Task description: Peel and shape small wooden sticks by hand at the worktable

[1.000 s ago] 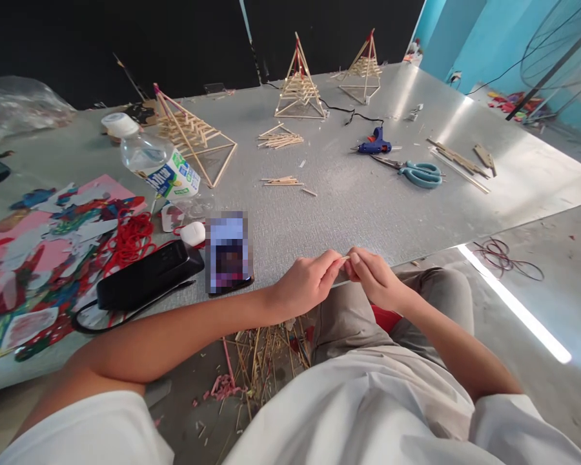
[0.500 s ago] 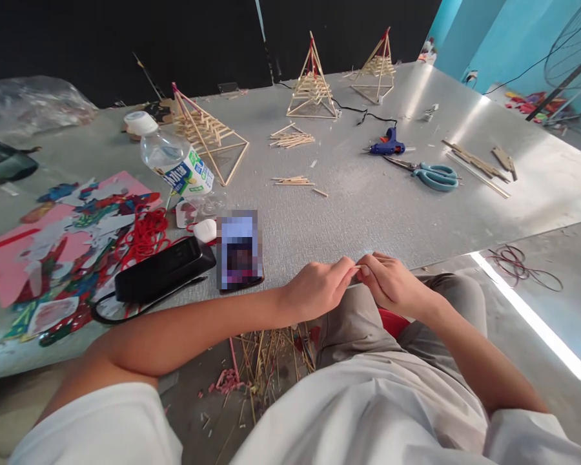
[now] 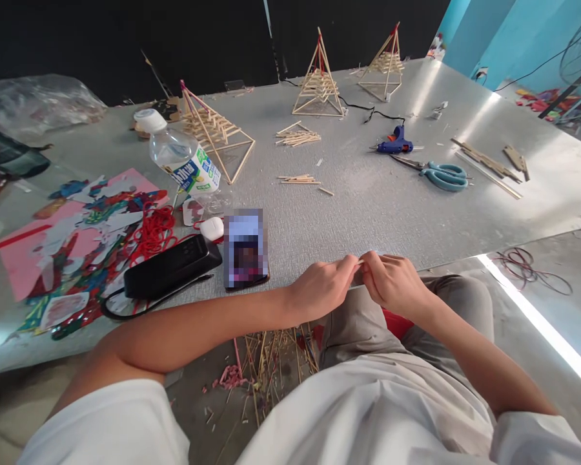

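At the table's near edge my left hand [image 3: 325,287] and my right hand [image 3: 393,281] meet, fingertips pinched together. Between them shows a bit of a thin pale stick [image 3: 361,262]; the fingers cover most of it. Beyond the hands, a small bundle of cut sticks [image 3: 299,180] lies on the table with one short stick [image 3: 326,192] beside it. A larger pile of sticks [image 3: 297,135] is farther back. Three stick pyramids stand behind: a left one [image 3: 217,139], a middle one [image 3: 318,87] and a right one [image 3: 387,64].
On the right lie a blue glue gun [image 3: 394,142], scissors [image 3: 445,175] and flat wooden strips [image 3: 487,160]. To the left are a phone [image 3: 246,248], a black case-like device [image 3: 172,266], a plastic bottle [image 3: 186,161], red string [image 3: 157,226] and painted paper scraps [image 3: 77,258].
The view has shifted slightly, so the table things appear a little farther right. Both hands stay pinched together, with only a slight change in the fingers.
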Tool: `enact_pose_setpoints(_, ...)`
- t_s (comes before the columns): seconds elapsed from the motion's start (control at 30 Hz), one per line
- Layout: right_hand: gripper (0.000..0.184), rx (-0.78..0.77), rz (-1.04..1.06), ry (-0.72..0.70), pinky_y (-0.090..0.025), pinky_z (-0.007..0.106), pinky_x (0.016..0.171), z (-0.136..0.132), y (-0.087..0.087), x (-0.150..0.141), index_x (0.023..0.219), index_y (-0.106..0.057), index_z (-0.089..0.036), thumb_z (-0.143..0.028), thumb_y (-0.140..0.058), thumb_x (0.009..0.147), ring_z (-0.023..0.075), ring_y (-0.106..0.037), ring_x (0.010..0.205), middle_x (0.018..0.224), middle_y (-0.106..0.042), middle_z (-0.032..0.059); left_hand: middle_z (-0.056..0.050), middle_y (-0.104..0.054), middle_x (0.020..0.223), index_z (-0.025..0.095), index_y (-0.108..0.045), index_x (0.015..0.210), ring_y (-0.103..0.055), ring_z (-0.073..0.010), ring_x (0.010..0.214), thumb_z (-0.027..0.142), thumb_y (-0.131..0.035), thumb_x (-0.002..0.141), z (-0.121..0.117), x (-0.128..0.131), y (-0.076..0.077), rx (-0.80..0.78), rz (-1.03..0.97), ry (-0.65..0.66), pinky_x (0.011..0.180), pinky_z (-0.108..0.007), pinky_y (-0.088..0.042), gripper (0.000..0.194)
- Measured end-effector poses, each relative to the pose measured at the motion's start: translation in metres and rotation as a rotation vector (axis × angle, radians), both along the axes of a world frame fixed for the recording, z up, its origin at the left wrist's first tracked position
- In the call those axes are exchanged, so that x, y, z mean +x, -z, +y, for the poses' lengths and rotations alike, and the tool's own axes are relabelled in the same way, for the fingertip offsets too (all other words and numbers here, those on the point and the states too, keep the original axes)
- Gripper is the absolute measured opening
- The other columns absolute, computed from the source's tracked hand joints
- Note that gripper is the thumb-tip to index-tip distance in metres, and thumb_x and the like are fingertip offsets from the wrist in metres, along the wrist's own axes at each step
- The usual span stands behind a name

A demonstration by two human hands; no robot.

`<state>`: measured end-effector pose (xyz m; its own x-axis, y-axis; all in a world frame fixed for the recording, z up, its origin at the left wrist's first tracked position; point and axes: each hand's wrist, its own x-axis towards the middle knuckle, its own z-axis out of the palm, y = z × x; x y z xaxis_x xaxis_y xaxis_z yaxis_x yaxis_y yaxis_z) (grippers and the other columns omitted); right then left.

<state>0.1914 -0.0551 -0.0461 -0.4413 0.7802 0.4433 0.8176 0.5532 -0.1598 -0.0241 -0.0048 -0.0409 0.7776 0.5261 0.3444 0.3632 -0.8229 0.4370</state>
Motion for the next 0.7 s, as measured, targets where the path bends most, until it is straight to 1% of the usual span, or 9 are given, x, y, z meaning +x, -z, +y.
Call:
enact_pose_setpoints(0.07, 0.017, -0.019, 0.014, -0.012, -0.027, 0.031, 0.058, 0.001, 0.0, 0.001, 0.101, -0.051, -0.022, -0.016, -0.037, 0.109, 0.0189, -0.059, 0.055, 0.065, -0.067, 0.001, 0.0, -0.063, 0.073, 0.019, -0.056, 0.104, -0.058, -0.0158, 0.059, 0.027, -0.031, 0.118, 0.001, 0.0, -0.004, -0.09, -0.048, -0.001, 0.057, -0.028, -0.034, 0.03)
enact_pose_setpoints(0.17, 0.02, -0.055, -0.014, -0.028, -0.027, 0.031, 0.057, 0.006, -0.004, 0.005, 0.1, -0.052, -0.021, -0.018, -0.036, 0.111, 0.0183, -0.059, 0.056, 0.067, -0.067, 0.001, 0.006, -0.051, 0.066, 0.019, -0.058, 0.1, -0.047, -0.0119, 0.055, 0.03, -0.039, 0.114, 0.005, 0.001, -0.012, -0.354, -0.15, -0.003, 0.057, -0.026, -0.032, 0.026)
enact_pose_setpoints(0.27, 0.027, -0.044, -0.115, -0.038, -0.028, 0.032, 0.06, 0.014, -0.011, 0.01, 0.098, -0.054, -0.021, -0.024, -0.034, 0.115, 0.0182, -0.056, 0.058, 0.07, -0.067, 0.0023, 0.008, -0.039, 0.062, 0.019, -0.057, 0.089, -0.036, -0.01, 0.053, 0.036, -0.043, 0.112, 0.011, 0.003, -0.017, -0.611, -0.212, 0.006, 0.056, -0.025, -0.029, 0.031)
enact_pose_setpoints(0.33, 0.031, -0.03, -0.196, -0.063, -0.029, 0.033, 0.063, 0.02, -0.016, 0.013, 0.097, -0.056, -0.021, -0.028, -0.034, 0.117, 0.0182, -0.054, 0.06, 0.071, -0.066, 0.0026, 0.008, -0.035, 0.061, 0.02, -0.054, 0.082, -0.033, -0.0101, 0.055, 0.04, -0.046, 0.111, 0.014, 0.003, -0.017, -0.726, -0.219, 0.008, 0.055, -0.026, -0.027, 0.037)
enact_pose_setpoints(0.4, 0.032, -0.008, -0.267, -0.094, -0.03, 0.034, 0.064, 0.026, -0.021, 0.015, 0.097, -0.058, -0.021, -0.027, -0.034, 0.117, 0.0184, -0.053, 0.061, 0.071, -0.064, 0.0025, 0.007, -0.035, 0.061, 0.02, -0.052, 0.079, -0.032, -0.0105, 0.056, 0.043, -0.046, 0.111, 0.014, 0.004, -0.017, -0.786, -0.227, 0.007, 0.055, -0.026, -0.026, 0.04)
enact_pose_setpoints(0.47, 0.033, 0.025, -0.313, -0.127, -0.031, 0.035, 0.065, 0.03, -0.025, 0.017, 0.098, -0.06, -0.02, -0.024, -0.034, 0.117, 0.0189, -0.052, 0.063, 0.072, -0.064, 0.003, 0.007, -0.038, 0.063, 0.02, -0.05, 0.081, -0.033, -0.0108, 0.057, 0.044, -0.044, 0.112, 0.013, 0.004, -0.018, -0.823, -0.246, 0.012, 0.056, -0.027, -0.027, 0.04)
enact_pose_setpoints(0.57, 0.036, 0.06, -0.297, -0.187, -0.034, 0.034, 0.066, 0.039, -0.028, 0.022, 0.103, -0.063, -0.019, -0.022, -0.031, 0.117, 0.019, -0.055, 0.065, 0.075, -0.066, 0.0041, 0.007, -0.04, 0.065, 0.022, -0.049, 0.087, -0.033, -0.0111, 0.056, 0.044, -0.042, 0.113, 0.009, 0.004, -0.021, -0.866, -0.304, 0.012, 0.056, -0.027, -0.029, 0.035)
enact_pose_setpoints(0.63, 0.04, 0.041, -0.228, -0.237, -0.036, 0.033, 0.068, 0.051, -0.027, 0.026, 0.11, -0.065, -0.018, -0.03, -0.028, 0.12, 0.0188, -0.059, 0.068, 0.079, -0.069, 0.0052, 0.008, -0.039, 0.066, 0.022, -0.05, 0.092, -0.032, -0.0116, 0.056, 0.046, -0.041, 0.114, 0.005, 0.003, -0.023, -0.877, -0.345, 0.005, 0.055, -0.027, -0.028, 0.034)
enact_pose_setpoints(0.7, 0.054, 0.01, -0.144, -0.279, -0.039, 0.033, 0.069, 0.068, -0.025, 0.028, 0.119, -0.066, -0.018, -0.051, -0.024, 0.121, 0.0194, -0.063, 0.07, 0.083, -0.072, 0.0062, 0.007, -0.039, 0.066, 0.022, -0.048, 0.089, -0.033, -0.0118, 0.057, 0.048, -0.04, 0.114, 0.002, 0.002, -0.023, -0.86, -0.368, 0.018, 0.056, -0.028, -0.029, 0.036)
